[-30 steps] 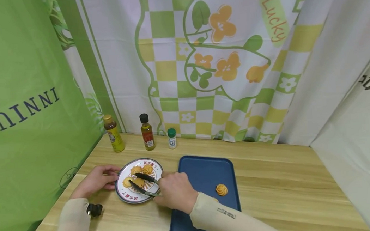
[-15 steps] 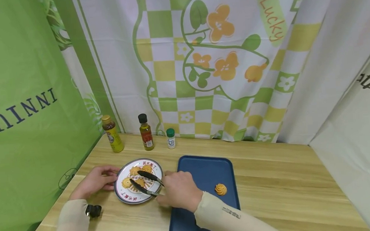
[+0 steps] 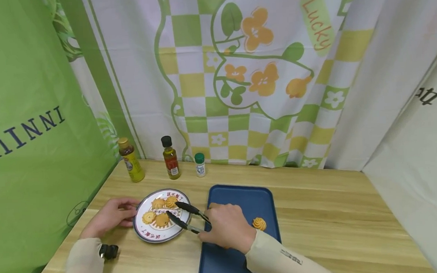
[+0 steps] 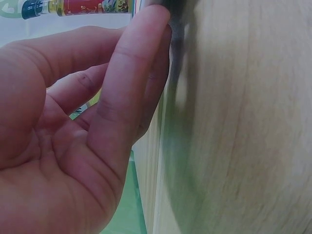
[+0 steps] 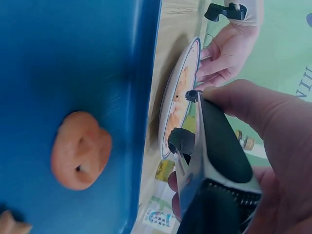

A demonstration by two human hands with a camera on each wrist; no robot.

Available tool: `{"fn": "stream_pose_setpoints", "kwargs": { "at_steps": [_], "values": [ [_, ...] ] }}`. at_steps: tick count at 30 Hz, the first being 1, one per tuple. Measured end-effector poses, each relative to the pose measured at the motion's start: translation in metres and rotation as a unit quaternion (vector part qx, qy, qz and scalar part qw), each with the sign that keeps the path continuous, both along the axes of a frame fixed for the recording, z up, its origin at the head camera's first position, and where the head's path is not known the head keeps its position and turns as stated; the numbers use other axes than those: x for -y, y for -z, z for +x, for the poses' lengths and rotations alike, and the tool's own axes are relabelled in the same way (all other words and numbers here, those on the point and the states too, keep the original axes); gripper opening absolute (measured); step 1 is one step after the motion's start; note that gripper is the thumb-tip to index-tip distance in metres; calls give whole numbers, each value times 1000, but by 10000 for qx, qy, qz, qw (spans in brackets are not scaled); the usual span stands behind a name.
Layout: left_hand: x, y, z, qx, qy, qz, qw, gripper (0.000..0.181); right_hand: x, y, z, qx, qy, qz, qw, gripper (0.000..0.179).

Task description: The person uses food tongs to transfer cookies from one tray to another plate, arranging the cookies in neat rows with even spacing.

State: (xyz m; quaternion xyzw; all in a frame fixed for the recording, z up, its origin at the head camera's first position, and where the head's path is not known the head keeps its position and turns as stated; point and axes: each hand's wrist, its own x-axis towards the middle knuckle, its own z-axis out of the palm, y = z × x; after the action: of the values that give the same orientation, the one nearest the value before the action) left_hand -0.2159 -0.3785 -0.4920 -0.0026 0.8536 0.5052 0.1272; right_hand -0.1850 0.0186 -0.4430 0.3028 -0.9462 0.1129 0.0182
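My right hand [image 3: 227, 225] grips black-tipped metal tongs [image 3: 189, 227] whose tips stand apart over the right rim of a round white plate [image 3: 143, 233] with a dark edge and red lettering. Nothing lies between the tips. Several golden cookies [image 3: 161, 219] lie on the plate. At the plate's left rim, my left hand [image 3: 112, 216] holds the edge between thumb and fingers; the exact contact is partly hidden in the left wrist view. Beneath my right arm lies a dark blue tray [image 3: 241, 197], carrying a swirled cookie [image 3: 259, 223]. The right wrist view has a cookie [image 5: 80, 151] on the tray.
Behind the plate stand a yellow-labelled bottle [image 3: 131, 162], an oil bottle [image 3: 171, 160] with black cap and a small green-capped jar [image 3: 199, 164]. A patterned curtain [image 3: 229, 123] hangs at the back of the wooden table [image 3: 332, 213]. A green cloth [image 3: 29, 173] borders the left.
My right hand and the tongs have drawn back to the right, away from a cookie that stays on the plate. The left hand keeps its place at the rim.
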Motion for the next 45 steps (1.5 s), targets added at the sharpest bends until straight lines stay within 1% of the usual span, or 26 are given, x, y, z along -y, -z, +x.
{"fn": "stream_pose_setpoints", "kwargs": {
  "at_steps": [2,4,6,13,19,24,26,30,32,34,39,41,44,45],
  "values": [
    [-1,1,1,27,-41,33,10000,44,-6,0,3,30,31,-26,10000,38],
    [0,1,2,12,-1,24,10000,44,-12,0,7,19,55,-60,10000,42],
    [0,2,3,39,-58,66,10000,44,-17,0,10,7,78,-94,9999,41],
    [1,2,1,76,-76,115,9999,46,-37,-3,18,64,180,-206,9996,36],
    [2,2,0,58,16,102,9999,45,-61,-4,26,192,440,-301,9984,41],
    [2,2,-1,81,12,88,9999,45,-85,-1,33,281,694,-433,9962,45],
    [1,0,0,96,-11,110,9999,45,-94,1,36,243,765,-442,9958,45],
    [2,0,1,108,-24,119,9999,45,-109,3,42,184,994,-334,9943,45],
    [2,1,1,139,-80,139,9998,46,-115,4,45,132,1132,-253,9932,44],
    [2,1,2,138,-87,134,9998,45,-120,3,47,195,1267,-200,9915,45],
    [0,1,2,129,-82,162,9998,45,-133,0,54,307,1639,-60,9860,56],
    [1,1,1,110,-24,143,9998,45,-139,-1,57,353,1767,-2,9836,59],
    [1,1,1,92,-35,111,9999,45,-149,-2,61,401,1891,95,9811,61],
    [2,1,0,63,5,81,9999,46,-152,-3,62,380,1919,132,9806,61]
  ]
}}
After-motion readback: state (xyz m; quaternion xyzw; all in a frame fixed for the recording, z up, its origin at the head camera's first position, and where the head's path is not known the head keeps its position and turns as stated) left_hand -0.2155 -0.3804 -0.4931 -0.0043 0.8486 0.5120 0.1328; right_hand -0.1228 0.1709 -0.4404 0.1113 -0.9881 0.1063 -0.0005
